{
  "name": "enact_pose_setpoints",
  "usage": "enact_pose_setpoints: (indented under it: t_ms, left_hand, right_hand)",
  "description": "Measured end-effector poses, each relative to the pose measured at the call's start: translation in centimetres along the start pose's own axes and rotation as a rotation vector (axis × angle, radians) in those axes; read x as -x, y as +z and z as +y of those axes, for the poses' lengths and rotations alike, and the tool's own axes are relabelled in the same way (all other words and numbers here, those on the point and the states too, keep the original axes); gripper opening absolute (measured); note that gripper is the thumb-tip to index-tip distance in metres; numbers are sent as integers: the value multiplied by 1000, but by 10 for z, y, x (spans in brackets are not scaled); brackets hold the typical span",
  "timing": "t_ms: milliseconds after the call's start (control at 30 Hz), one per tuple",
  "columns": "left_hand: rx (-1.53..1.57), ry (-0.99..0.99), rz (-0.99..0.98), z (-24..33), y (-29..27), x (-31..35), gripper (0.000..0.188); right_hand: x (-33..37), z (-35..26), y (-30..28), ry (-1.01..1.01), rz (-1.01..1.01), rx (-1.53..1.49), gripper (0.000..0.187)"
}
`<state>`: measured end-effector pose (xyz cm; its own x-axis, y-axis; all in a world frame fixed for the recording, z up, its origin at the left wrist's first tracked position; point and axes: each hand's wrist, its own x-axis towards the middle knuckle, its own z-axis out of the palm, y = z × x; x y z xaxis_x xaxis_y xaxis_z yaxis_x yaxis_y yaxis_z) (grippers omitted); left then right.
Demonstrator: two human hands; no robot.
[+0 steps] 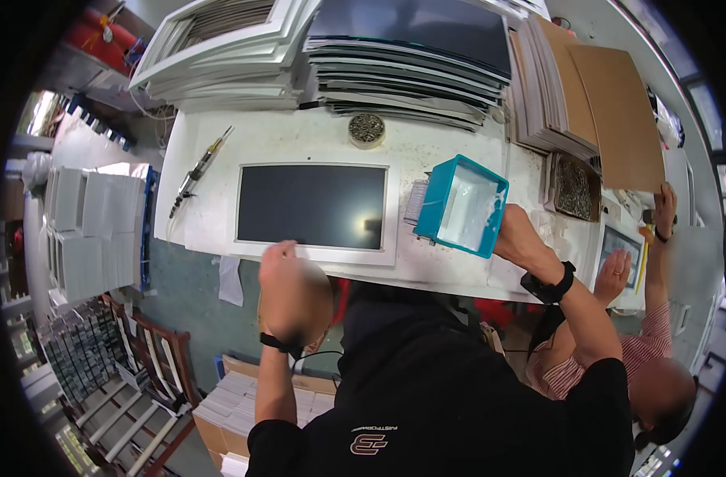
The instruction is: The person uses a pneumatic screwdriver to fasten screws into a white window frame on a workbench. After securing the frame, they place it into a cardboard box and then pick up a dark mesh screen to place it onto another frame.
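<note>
A white picture frame [314, 254] with a dark panel [311, 205] lies flat on the white worktable [299, 139]. My left hand [287, 290] rests at the frame's near edge, fingers curled on its lower border. My right hand [516, 230] grips the near right side of a teal plastic tray [461, 205], which is tilted up off the table beside the frame. The tray's inside looks pale and glossy.
Stacks of white frames [220, 48], dark panels [411, 56] and brown boards [609, 103] line the table's far side. A round tin of small parts [367, 129] and a screwdriver tool [198, 171] lie near. Another person [641, 318] works at the right.
</note>
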<state>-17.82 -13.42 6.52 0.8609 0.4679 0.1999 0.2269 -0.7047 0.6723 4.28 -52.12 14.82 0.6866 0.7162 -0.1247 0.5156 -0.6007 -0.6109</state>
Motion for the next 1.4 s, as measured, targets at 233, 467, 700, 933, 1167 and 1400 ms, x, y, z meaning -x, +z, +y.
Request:
enact_pose_setpoints:
  t_ms: [233,467,700,933,1167,1400]
  left_hand:
    - [-390,-71,244,-130,-36,-61,38]
    - [-382,-169,166,-169,-15,-66,44]
    - [-308,-147,224,-188,-10,-70,43]
    - [-287,-159,243,-192,-10,-72,37]
    - [-264,-153,244,-199,-12,-70,41]
    - [-229,-153,261,-197,-15,-70,42]
  right_hand:
    - [-93,-29,38,26,-164,159,14]
    - [-134,-50,52,62,-274,276,13]
    - [-150,-60,61,75,-300,316,12]
    - [-153,-59,82,71,-316,364,13]
    - [-188,-93,106,12,-384,422,12]
    - [-249,-156,146,-66,-394,439,18]
